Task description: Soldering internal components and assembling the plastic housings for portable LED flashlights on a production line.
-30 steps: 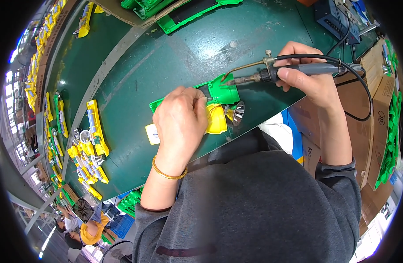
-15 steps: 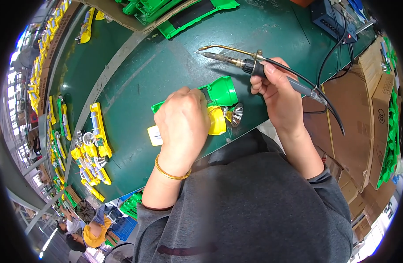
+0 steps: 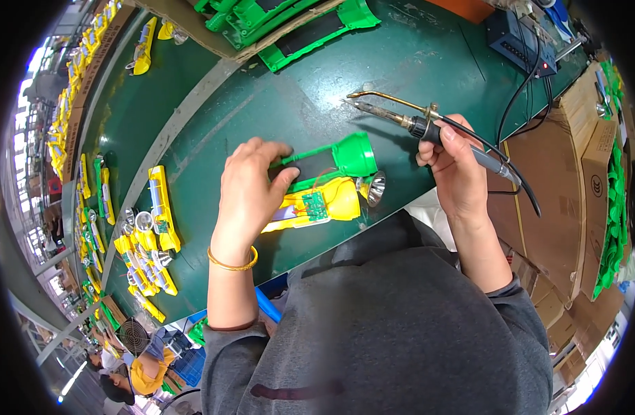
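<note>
centrally, the left hand curls half open over the left end of a green casing; whether it grips, i cannot tell. just below lies a yellow casing bearing a circuit board. right of center, the right hand is closed round a soldering iron above the tabletop.

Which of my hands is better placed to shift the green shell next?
Probably your left hand: it's at the left end of the green shell, while your right hand, farther right, is occupied gripping the soldering iron.
</note>
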The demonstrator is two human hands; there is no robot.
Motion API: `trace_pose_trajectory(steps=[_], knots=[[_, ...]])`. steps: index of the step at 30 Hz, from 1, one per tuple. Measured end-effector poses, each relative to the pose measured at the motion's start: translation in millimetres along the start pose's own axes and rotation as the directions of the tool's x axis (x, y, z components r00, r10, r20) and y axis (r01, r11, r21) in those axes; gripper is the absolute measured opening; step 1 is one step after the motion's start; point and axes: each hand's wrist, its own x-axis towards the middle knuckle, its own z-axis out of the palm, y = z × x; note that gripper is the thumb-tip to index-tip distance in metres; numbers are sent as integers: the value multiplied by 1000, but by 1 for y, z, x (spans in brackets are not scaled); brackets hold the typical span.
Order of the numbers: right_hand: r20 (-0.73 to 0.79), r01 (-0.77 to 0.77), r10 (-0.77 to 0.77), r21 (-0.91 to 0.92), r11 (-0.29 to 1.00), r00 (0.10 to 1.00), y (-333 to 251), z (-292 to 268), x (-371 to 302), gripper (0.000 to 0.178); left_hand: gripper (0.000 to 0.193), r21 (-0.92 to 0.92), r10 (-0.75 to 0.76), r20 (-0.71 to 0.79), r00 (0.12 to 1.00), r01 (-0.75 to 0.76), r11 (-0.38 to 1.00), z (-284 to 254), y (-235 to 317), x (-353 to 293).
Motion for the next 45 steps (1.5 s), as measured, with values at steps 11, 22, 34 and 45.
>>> trace_pose_trajectory(steps=[11, 22, 34, 45], knots=[[-46, 99, -98, 19, 995, 994, 3, 4, 0, 17, 49, 120, 205, 75, 976, -213, 970, -6, -3, -87], [-15, 227, -229, -60, 972, 973, 20, 2, 8, 20, 55, 210, -263, -642, 720, 495, 843, -159, -237, -9], [-33, 236, -235, 25, 971, 971, 30, 3, 19, 20, 57, 850, 14, -109, 994, 86, 519, -145, -215, -46], [-52, 228, -226, 40, 973, 973, 23, 6, -2, 16, 37, 559, 334, 335, 881, -471, 683, -105, -124, -76]])
